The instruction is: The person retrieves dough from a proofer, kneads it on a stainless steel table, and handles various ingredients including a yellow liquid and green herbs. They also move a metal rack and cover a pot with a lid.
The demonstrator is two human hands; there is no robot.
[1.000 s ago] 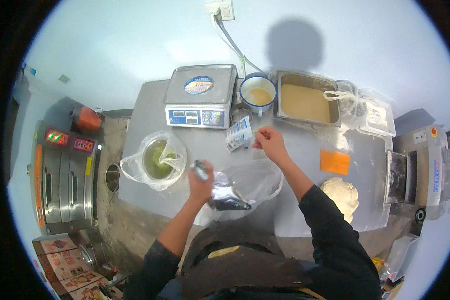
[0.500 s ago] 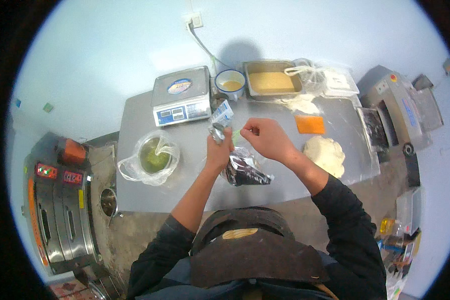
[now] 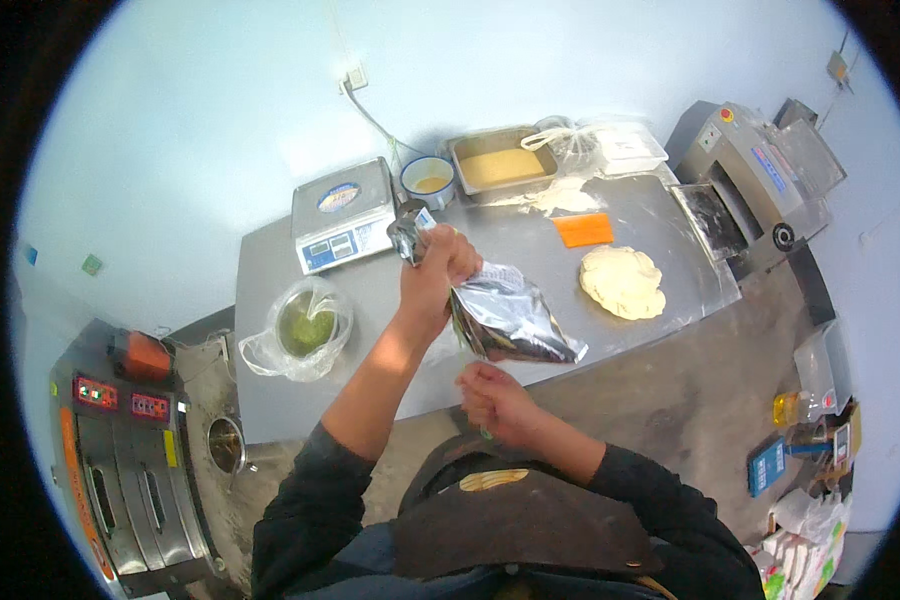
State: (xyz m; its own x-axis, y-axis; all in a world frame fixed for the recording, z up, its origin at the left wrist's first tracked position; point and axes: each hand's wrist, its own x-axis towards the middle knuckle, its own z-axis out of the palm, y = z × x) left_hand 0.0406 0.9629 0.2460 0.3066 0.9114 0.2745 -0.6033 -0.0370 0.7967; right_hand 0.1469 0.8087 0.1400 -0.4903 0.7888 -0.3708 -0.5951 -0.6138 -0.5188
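My left hand (image 3: pixel 435 265) grips the gathered neck of a silver foil bag (image 3: pixel 510 315), whose wide lower part hangs out to the right over the steel table (image 3: pixel 370 380). My right hand (image 3: pixel 495 405) is lower, just past the table's front edge, fingers curled, with a small greenish bit showing beside them; what it holds is unclear. To the left, a clear plastic bag surrounds a bowl of green stuff (image 3: pixel 310 330). A pale dough lump (image 3: pixel 620 283) and an orange scraper (image 3: pixel 582 230) lie to the right.
A scale (image 3: pixel 340 210), enamel mug (image 3: pixel 428 185) and steel tray (image 3: pixel 502 160) line the back, with plastic bags and a white container (image 3: pixel 630 145). A steel machine (image 3: pixel 755 170) stands right, an oven (image 3: pixel 130 480) and pot (image 3: pixel 227 445) left, a clear bin (image 3: pixel 820 355) low right.
My left hand has raised the foil bag away from me toward the mug. My right hand has dropped back toward my body. The view has shifted.
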